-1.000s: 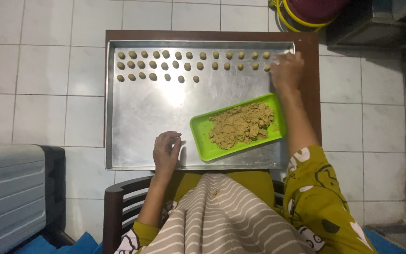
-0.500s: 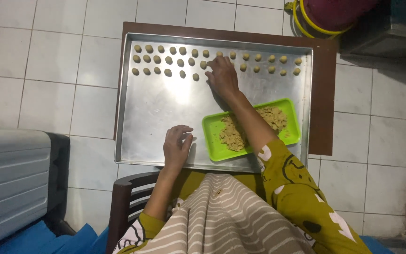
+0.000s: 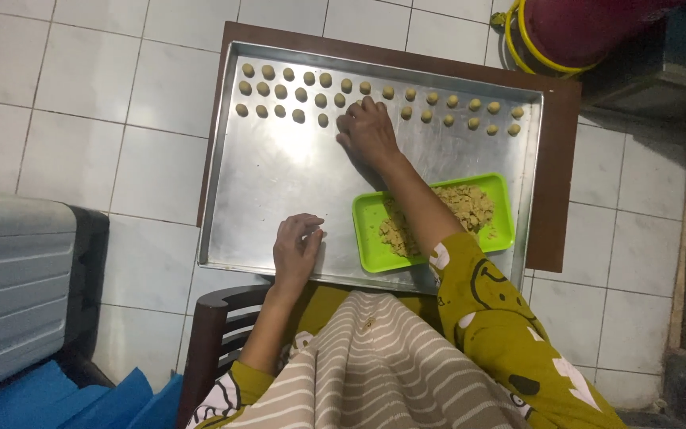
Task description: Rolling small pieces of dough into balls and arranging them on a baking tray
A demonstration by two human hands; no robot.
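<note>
A large metal tray [image 3: 279, 191] lies on a brown board [image 3: 557, 175] on the tiled floor [image 3: 81, 119], and everything in hand sits on that tray. The right hand [image 3: 369, 135] reaches to the tray's far edge, palm down, fingers curled and pressed against the metal at the end of the third row of dough balls [image 3: 302, 95]; whether it pinches a ball under the fingertips I cannot tell. The balls run in small tan rows along the far edge: three rows toward the far left corner, two rows carrying on toward the far right corner, each ball apart from its neighbours. The left hand [image 3: 297, 248] rests near the near edge of the tray, left of centre, fingers loosely bent with the tips drawn together, and nothing clearly shows in it. A green plate [image 3: 371, 230] sits near the near right corner, touching the metal, with a crumbly tan dough heap [image 3: 462, 208] in it; the right forearm crosses over its left half. A dark chair [image 3: 208, 342] stands at the near edge. A red cylinder [image 3: 581, 28] with a yellow hose stands beyond the far right corner.
</note>
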